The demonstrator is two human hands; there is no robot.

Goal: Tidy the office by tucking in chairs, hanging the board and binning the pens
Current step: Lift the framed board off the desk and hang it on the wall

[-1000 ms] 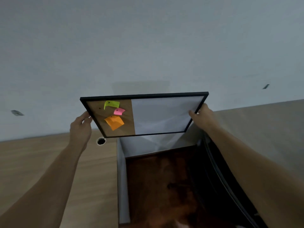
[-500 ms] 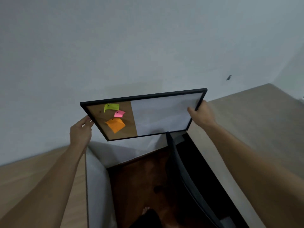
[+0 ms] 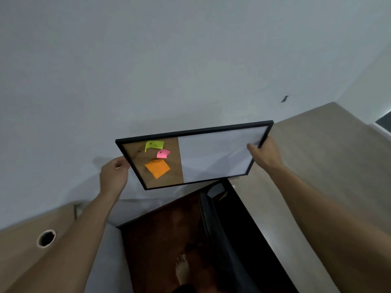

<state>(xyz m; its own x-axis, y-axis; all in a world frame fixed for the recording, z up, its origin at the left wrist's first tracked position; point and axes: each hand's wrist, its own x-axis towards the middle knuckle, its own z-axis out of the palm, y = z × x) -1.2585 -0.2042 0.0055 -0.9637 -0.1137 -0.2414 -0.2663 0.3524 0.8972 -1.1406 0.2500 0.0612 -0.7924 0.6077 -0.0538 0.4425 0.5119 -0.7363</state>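
1. The person stands between two benches and holds a black-framed combination board point(image 3: 211, 157) out toward the pale wall point(image 3: 169, 60), with both arms stretched forward.
2. The left hand point(image 3: 114, 174) grips the left edge of the frame, its fingers point(image 3: 120, 163) curled shut around it beside the cork half.
3. The right hand point(image 3: 264, 153) is clamped on the right edge near the upper corner, its thumb lying over the whiteboard half. Taking one side in each hand looks like the way to keep a wide, flat panel level while it is lined up.
4. The board is off the wall and tilted, with its top edge nearest the wall and its bottom edge swung out toward the person. My guess is that this tilt is meant to bring a hanger on the back down onto a fixing, though neither can be seen.
5. Three pinned notes sit on the cork: a green note point(image 3: 154, 144), a pink note point(image 3: 163, 153) and an orange note point(image 3: 157, 169).
6. A small dark mark point(image 3: 284, 98) shows on the wall up to the right, well apart from the board. I cannot tell what it is.
7. Below are a wooden bench point(image 3: 21, 261) with a cable hole point(image 3: 46, 238), a paler bench point(image 3: 317, 166) on the right, and a dark chair back point(image 3: 211, 218) standing out in the gap, over the dark floor point(image 3: 158, 240).
8. The hanging step is under way but not finished.
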